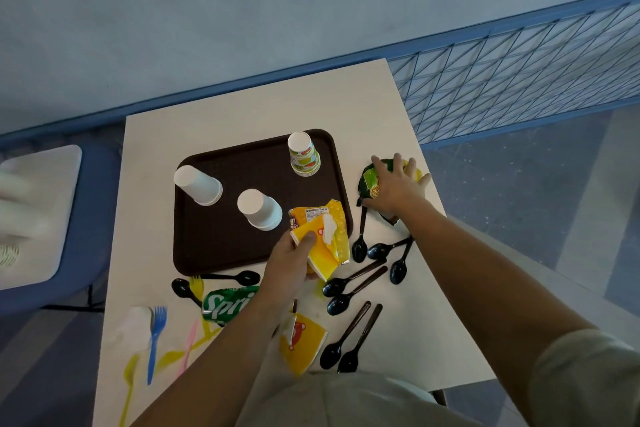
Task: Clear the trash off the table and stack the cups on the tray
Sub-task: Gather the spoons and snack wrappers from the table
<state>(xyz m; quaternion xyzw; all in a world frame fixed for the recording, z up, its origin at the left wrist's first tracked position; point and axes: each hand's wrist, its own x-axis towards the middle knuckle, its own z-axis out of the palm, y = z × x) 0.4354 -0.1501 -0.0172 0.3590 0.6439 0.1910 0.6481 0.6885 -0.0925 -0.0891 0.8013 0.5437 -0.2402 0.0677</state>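
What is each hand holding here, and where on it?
Left hand grips a bundle of yellow wrappers by its lower left edge. Right hand lies spread on top of a green snack bag on the table, not yet lifted.

Black plastic spoons (360, 282) are lying scattered at 4 o'clock of the picture's centre, a pair (349, 340) sitting side by side at 5. Blue fork (156, 336), pink fork (188, 345) and yellow forks (130, 388) are lying at 7 o'clock. Blue wire-mesh railing (519, 80) is running along at 2 o'clock.
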